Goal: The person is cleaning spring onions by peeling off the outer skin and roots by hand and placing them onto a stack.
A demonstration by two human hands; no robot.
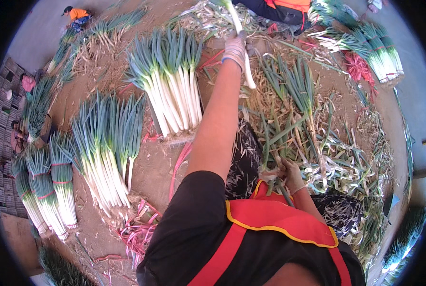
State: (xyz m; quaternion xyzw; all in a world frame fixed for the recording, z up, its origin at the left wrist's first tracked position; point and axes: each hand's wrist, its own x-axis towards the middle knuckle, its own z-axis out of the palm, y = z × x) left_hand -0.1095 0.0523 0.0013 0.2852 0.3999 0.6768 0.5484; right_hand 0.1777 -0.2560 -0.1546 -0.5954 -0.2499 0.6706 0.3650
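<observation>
My left hand (235, 49), in a pale glove, reaches far forward and is closed around a peeled leek (248, 69) with a clean white shank. In front of my lap, my gloved right hand (293, 176) has its fingers curled on leek leaves (272, 174), partly hidden by the red apron (280, 217). Left of my outstretched arm, a pile of clean leeks (175, 95) leans on a low stand. Another clean pile (105, 162) lies further left. To the right lie untrimmed leeks (301, 93) with dry brown outer leaves.
Peeled leaf scraps (342, 167) cover the ground on my right. Red tied bundles (48, 190) stand at the left, more bundles (377, 55) at the far right. Pink ribbon (139, 233) lies near my left side. A person in orange (289, 7) sits ahead.
</observation>
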